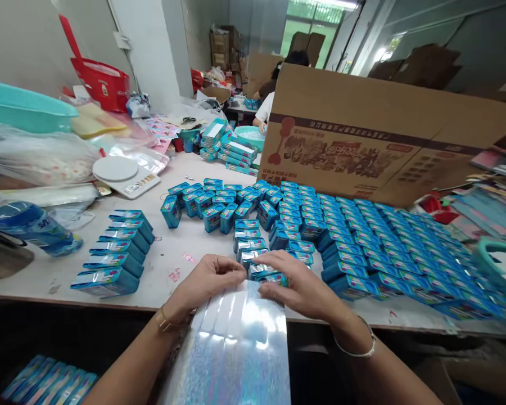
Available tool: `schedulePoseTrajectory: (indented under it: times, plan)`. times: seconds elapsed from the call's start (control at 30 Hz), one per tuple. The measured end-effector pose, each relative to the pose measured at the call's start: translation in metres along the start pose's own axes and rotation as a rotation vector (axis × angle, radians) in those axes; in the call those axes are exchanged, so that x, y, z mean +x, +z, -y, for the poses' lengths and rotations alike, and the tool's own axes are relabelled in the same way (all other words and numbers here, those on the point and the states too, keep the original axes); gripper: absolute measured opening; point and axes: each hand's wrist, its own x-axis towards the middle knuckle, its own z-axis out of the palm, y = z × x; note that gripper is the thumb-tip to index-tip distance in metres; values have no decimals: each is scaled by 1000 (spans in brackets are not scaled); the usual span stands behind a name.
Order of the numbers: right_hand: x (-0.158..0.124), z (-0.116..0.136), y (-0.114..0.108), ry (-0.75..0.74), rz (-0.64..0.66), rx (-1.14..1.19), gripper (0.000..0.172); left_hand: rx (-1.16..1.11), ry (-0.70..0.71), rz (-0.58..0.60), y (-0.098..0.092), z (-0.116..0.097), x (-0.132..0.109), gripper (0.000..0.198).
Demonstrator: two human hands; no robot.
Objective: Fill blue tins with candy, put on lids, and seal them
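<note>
- Left hand pinches the top left edge of a shiny holographic sheet; fingers curled onto it.
- Right hand lies fingers-down on the sheet's top right corner, fingertips also touching a small blue box at the table edge; whether it grips the box cannot be told.
- Sheet hangs from the near table edge down toward the person's lap.
- Blue boxes fill the table: a dense field on the right, a loose cluster in the middle, a neat row on the left. Labels too small to read.
- Big cardboard carton behind them, printed text unreadable.
- Blue bottle lying at far left, letters unclear.
- White scale behind the left row.
- Bare tabletop between the left row and the hands.
- Another person sits behind the carton.
</note>
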Motion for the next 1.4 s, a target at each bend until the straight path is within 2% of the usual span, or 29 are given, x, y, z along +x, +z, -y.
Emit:
schedulePoseTrajectory:
  times: [0.13,0.23,0.4,0.5,0.6,0.73,0.83,0.9,0.97,1.03,1.1,1.17,1.2,1.3,1.4]
  plan:
    - [-27,20,8,37,20,72,18,13,-23,80,20,-16,-20,25]
    - [-41,24,17,3,-97,22,17,35,28,31,31,-20,-26,26]
    - [-55,21,27,-153,-342,-196,17,26,65,-72,42,-23,-26,33]
    - [-57,20,28,-191,-391,-263,17,32,75,-72,45,-26,-25,32]
    - [-53,20,28,-194,-387,-264,15,55,86,-65,45,-29,-24,31]
    - [-40,22,28,-180,-371,-281,18,199,120,-94,35,-22,-19,27]
    - [-28,22,26,-70,-359,-199,17,344,107,-86,23,-9,-15,26]
    - [-18,21,24,28,-333,-93,17,326,37,31,17,-1,-13,41]
    - [-7,20,22,99,-316,3,17,227,-13,169,14,6,-13,68]
    - [5,18,22,136,-310,64,17,104,-24,231,13,10,-12,82]
    - [17,16,23,159,-309,101,18,9,-14,205,12,12,-10,67]
    - [28,11,26,172,-325,135,17,-33,7,119,7,13,-5,40]
    - [35,8,27,180,-334,155,17,-36,20,73,3,14,-1,35]
    - [58,-8,32,211,-362,207,17,-2,54,-19,-15,12,17,39]
    - [88,-28,36,276,-418,170,18,116,124,-41,-40,5,46,37]
